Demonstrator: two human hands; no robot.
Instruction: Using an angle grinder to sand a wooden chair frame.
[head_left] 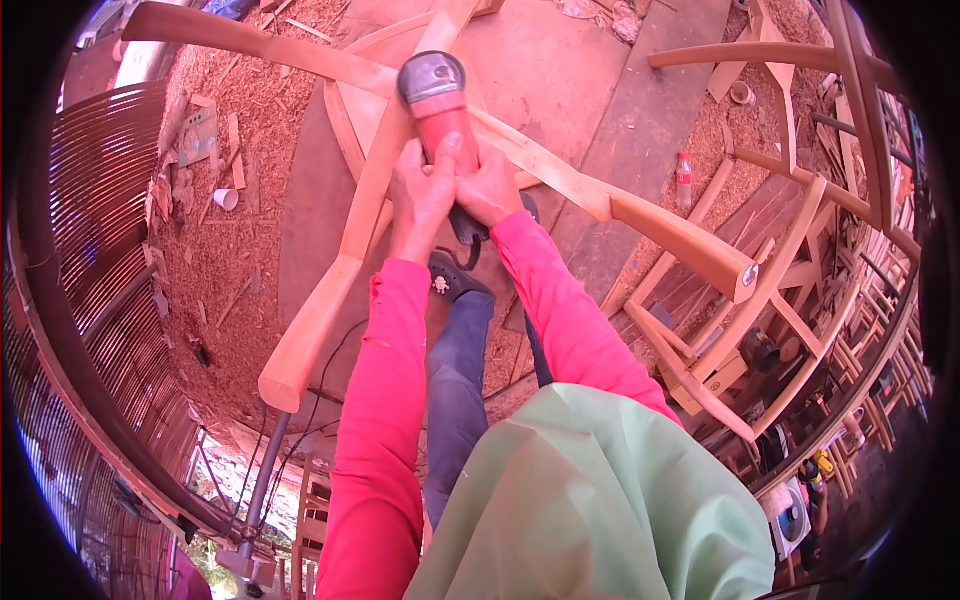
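Note:
Both hands hold a red angle grinder (440,120) with a dark rounded head, pointing away from me. My left hand (422,195) is closed round the left side of its body, thumb on top. My right hand (490,187) wraps the right side, close against the left. A black cord hangs from the grinder's rear end toward my feet. Beneath the tool is a pale wooden chair frame (372,190) with its legs splayed outward. The grinder's head overlaps the joint where the legs meet; whether it touches the wood is hidden.
Wood shavings (245,110) cover the ground around boards. A white cup (226,199) lies at left and a red-labelled bottle (684,178) at right. Several chair frames (800,240) crowd the right side. A slatted screen (105,170) curves along the left. My shoe (460,278) is near the cord.

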